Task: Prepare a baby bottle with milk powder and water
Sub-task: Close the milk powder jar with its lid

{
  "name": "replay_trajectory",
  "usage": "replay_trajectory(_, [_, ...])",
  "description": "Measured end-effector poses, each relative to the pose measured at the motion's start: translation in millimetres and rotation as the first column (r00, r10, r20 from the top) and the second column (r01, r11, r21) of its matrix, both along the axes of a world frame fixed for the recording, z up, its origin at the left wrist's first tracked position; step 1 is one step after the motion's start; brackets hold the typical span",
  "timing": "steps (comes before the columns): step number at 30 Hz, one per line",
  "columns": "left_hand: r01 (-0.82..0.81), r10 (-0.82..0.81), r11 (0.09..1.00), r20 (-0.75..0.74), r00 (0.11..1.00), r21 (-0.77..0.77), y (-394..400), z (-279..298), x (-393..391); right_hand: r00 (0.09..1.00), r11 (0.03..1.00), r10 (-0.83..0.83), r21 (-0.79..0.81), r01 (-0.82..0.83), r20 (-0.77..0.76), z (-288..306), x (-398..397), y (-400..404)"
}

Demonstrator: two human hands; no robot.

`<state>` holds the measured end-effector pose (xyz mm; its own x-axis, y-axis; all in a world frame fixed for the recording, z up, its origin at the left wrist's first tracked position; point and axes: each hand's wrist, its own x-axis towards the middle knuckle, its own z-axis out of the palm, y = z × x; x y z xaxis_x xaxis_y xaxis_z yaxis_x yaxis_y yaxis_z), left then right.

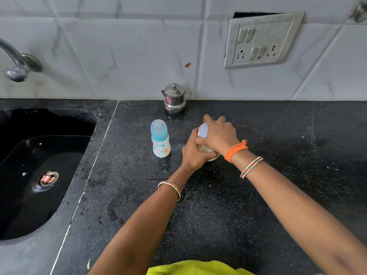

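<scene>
Both hands on white jar (208, 151) mid-frame: left hand (195, 153) wraps its body, right hand (218, 135) grips lid (203, 130). Capped bottle (160, 138) upright just left, nearer left hand.

A small white container (206, 147) at the centre is mostly covered by the left hand (195, 153) and right hand (217, 135); only its lid and lower rim are seen, and its contents cannot be told. At 9 o'clock, the tap (14, 62) and sink (45, 175) are cut by the edge. The label on the steel pot (174, 99) is too small to be read.
</scene>
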<state>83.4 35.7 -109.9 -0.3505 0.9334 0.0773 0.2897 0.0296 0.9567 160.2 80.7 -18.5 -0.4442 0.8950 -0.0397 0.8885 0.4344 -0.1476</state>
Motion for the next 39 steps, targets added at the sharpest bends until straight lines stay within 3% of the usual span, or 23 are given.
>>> replay_trajectory(9, [-0.024,0.026,0.999,0.041,0.999,-0.047,-5.9,4.5,8.2,0.978,0.983,-0.182,-0.043,0.178,-0.098,-3.2,-8.5,-6.5])
replay_trajectory(14, [0.208,-0.192,0.962,0.104,0.976,-0.178,4.4,33.2,-19.3,0.996,0.978,-0.087,-0.192,0.084,-0.007,20.2,-0.5,15.9])
replay_trajectory(17, [0.277,-0.274,0.944,0.043,0.961,-0.180,19.4,78.6,-45.7,0.989,0.960,-0.109,-0.268,0.077,-0.104,48.9,-3.2,40.5])
replay_trajectory(21, [0.116,-0.107,0.993,0.333,0.937,-0.008,36.2,140.2,-89.8,0.959,0.974,-0.130,-0.213,0.076,-0.253,80.0,-20.0,83.3])
replay_trajectory(24, [0.008,-0.024,0.999,0.366,0.930,0.045,45.1,153.6,-119.9,0.947,0.963,-0.139,-0.263,0.061,-0.289,89.1,-36.1,117.9])
replay_trajectory(32, [-0.055,0.121,0.982,0.368,0.922,-0.182,62.5,95.1,-164.4,0.985,0.929,-0.101,-0.368,0.042,-0.142,55.7,-63.5,181.0])
replay_trajectory(39, [-0.009,0.113,0.965,0.383,0.917,-0.263,83.7,66.3,-174.5,0.999,0.954,-0.027,-0.296,0.039,0.044,36.8,-83.8,201.2])
